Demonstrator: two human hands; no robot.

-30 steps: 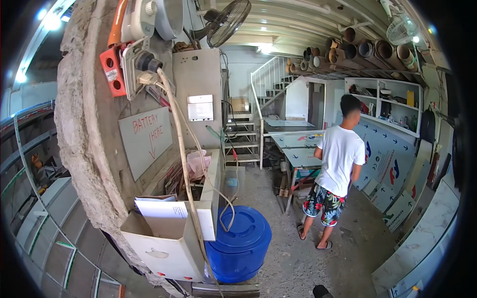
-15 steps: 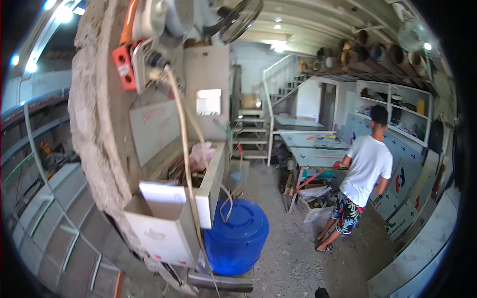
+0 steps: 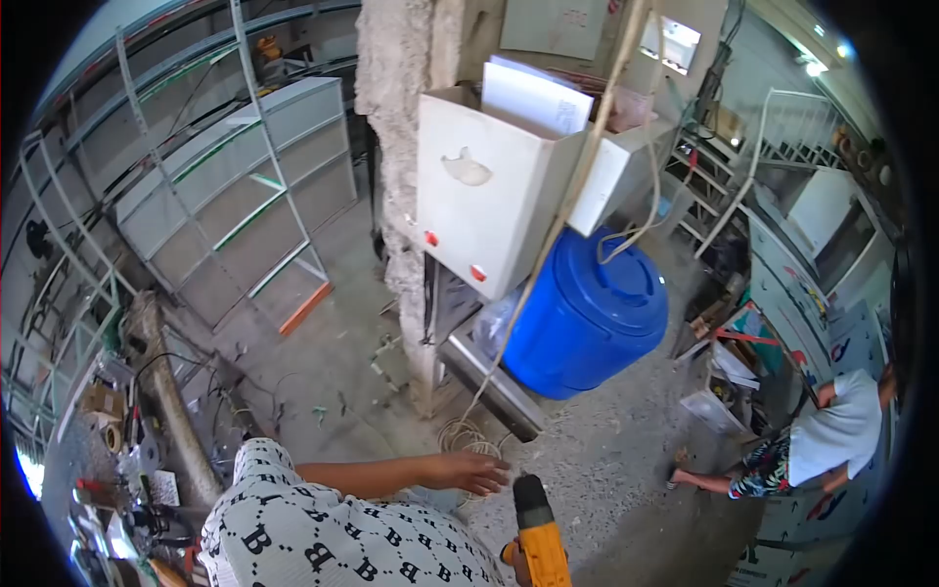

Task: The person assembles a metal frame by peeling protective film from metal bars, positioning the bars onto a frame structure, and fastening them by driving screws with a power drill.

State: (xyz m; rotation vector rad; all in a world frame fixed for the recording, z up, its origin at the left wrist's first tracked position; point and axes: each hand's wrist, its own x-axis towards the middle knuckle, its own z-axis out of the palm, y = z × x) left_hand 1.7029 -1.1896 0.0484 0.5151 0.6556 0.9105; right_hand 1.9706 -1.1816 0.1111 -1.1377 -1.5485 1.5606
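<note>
Out in front of my body, my left hand [image 3: 465, 474] reaches over the floor with its fingers stretched out and holds nothing. Just beyond its fingertips is the black chuck of a yellow cordless drill [image 3: 544, 548]. My right hand [image 3: 518, 564], at the bottom edge, grips that drill; most of this hand is hidden behind the drill. The drill points up and away from me, and a short bit shows at its tip. A patterned white sleeve [image 3: 259, 479] covers my left upper arm.
A blue lidded drum [image 3: 592, 313] stands beside a concrete pillar [image 3: 396, 196]. A white box with papers [image 3: 494, 186] and a hanging cable [image 3: 558, 235] are next to it. Metal frames [image 3: 264, 147] stand left, above tools [image 3: 117, 528]. A person in a white shirt [image 3: 836, 430] is at right.
The view has swung down and to the left. My hands, my sleeve and the drill have come into sight. The drum, white box and co-worker now appear further right.
</note>
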